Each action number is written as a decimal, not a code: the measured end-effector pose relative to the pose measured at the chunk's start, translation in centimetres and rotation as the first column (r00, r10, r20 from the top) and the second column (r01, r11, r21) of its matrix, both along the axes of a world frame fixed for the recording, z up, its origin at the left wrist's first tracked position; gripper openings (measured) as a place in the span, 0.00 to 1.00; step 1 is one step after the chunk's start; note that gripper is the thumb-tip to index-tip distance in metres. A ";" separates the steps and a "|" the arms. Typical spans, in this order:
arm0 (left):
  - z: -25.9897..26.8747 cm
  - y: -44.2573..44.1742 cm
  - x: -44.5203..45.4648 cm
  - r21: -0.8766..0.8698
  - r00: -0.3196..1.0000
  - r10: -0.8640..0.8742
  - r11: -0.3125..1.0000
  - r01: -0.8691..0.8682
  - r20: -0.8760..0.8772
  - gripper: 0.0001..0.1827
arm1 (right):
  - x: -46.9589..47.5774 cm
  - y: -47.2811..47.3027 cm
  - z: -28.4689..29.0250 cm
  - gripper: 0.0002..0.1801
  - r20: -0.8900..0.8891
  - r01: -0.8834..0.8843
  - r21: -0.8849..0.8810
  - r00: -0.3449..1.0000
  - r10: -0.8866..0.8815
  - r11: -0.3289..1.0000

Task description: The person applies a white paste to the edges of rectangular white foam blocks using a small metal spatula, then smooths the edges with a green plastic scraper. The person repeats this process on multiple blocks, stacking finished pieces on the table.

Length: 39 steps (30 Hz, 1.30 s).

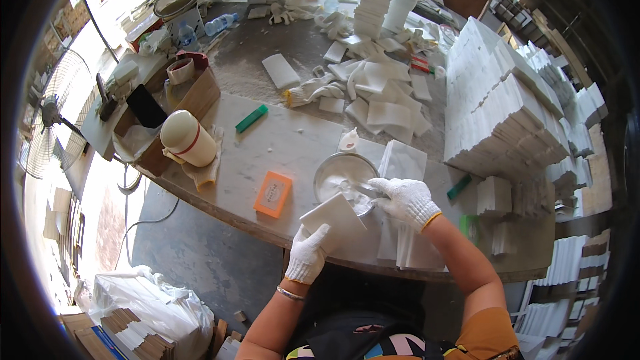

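Note:
My left hand (pixel 307 255), in a white knitted glove, grips a white stone tile (pixel 334 222) by its lower left edge and holds it tilted above the table. A round metal bowl (pixel 318 170) of white paste lies just beyond it. My right hand (pixel 406 202), gloved the same way, holds a metal putty knife (pixel 368 190), whose blade reaches over the paste. A small white squeeze bottle (pixel 349 140) stands behind the bowl. Thin white tiles (pixel 406 160) lie under and beside my right hand. Left of the bowl is an orange hand pad box (pixel 273 194).
A cream thermos (pixel 188 138) stands on a glove at the left, near a wooden box (pixel 200 95) with tape. Green blocks (pixel 251 118) lie about. Broken tiles and gloves are heaped behind the bowl. Tall tile stacks (pixel 500 125) rise at the right.

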<state>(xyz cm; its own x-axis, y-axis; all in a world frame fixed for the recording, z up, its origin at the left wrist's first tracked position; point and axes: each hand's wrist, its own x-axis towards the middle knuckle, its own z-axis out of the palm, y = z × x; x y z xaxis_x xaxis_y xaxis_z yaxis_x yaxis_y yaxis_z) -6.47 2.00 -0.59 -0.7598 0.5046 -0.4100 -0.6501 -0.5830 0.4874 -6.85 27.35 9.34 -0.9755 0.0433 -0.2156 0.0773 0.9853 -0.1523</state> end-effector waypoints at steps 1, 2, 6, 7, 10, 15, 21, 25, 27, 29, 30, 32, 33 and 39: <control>0.1 0.0 0.0 -0.001 1.000 -0.001 1.000 0.001 -0.004 0.25 | -0.1 0.2 -0.4 0.18 -0.004 0.015 -0.063 1.000 -0.015 0.998; -0.1 0.0 0.0 -0.003 1.000 -0.001 1.000 0.001 -0.009 0.25 | -0.2 0.4 -0.8 0.17 -0.006 0.028 -0.125 1.000 -0.029 0.992; -0.7 -0.1 0.0 -0.007 1.000 -0.005 1.000 0.005 -0.018 0.27 | -1.0 1.5 -1.6 0.17 -0.052 0.098 -0.369 0.991 -0.126 0.924; -0.7 0.0 0.0 -0.007 1.000 -0.008 1.000 0.008 -0.017 0.28 | -1.4 1.6 -1.8 0.16 -0.050 0.109 -0.400 0.989 -0.141 0.910; -0.3 -0.1 0.0 -0.019 1.000 -0.005 1.000 0.004 -0.025 0.27 | -2.5 1.2 -1.8 0.15 -0.021 0.141 -0.501 0.984 -0.175 0.854; -0.1 0.2 0.0 -0.007 1.000 0.009 1.000 -0.010 -0.016 0.25 | -2.8 0.6 -1.2 0.16 0.215 0.336 -0.705 0.941 -0.262 0.625; 0.1 0.1 0.1 -0.010 1.000 0.013 1.000 -0.013 0.010 0.23 | -1.7 0.1 0.8 0.16 0.263 0.380 -0.799 0.918 -0.298 0.467; 0.0 0.0 0.0 0.000 1.000 0.018 1.000 -0.018 0.000 0.23 | -0.9 -1.0 2.3 0.15 0.199 0.329 -0.800 0.935 -0.295 0.502; -0.2 0.1 0.0 0.003 1.000 0.023 1.000 -0.023 -0.002 0.23 | -0.6 -1.0 1.4 0.15 0.079 0.217 -0.770 0.966 -0.248 0.601; -0.3 0.1 0.0 0.002 1.000 0.024 1.000 -0.024 -0.003 0.23 | -0.4 -1.0 1.1 0.15 -0.020 0.138 -0.729 0.975 -0.222 0.671; -0.2 0.1 0.0 0.001 1.000 0.025 1.000 -0.025 -0.003 0.23 | -0.4 -1.1 1.3 0.14 -0.059 0.116 -0.709 0.973 -0.223 0.695; -0.3 0.0 0.1 -0.004 1.000 0.026 1.000 -0.026 0.002 0.23 | -0.3 -1.2 1.4 0.13 -0.172 0.047 -0.653 0.963 -0.208 0.756; -0.4 0.1 0.0 -0.005 1.000 0.025 1.000 -0.025 0.003 0.24 | -0.3 -1.1 1.4 0.12 -0.248 0.002 -0.611 0.949 -0.193 0.792; -0.6 0.3 0.0 -0.028 0.999 0.039 0.999 -0.040 -0.035 0.22 | 0.8 -0.3 -0.1 0.11 -0.522 -0.170 -0.044 0.844 0.122 0.984</control>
<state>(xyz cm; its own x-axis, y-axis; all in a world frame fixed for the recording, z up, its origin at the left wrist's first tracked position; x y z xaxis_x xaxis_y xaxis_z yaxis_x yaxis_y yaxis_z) -6.46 2.30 -1.22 -0.7925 0.4625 -0.3975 -0.6098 -0.5929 0.5260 -6.07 27.02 9.28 -0.9406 -0.1039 0.3233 -0.1794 0.9603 -0.2135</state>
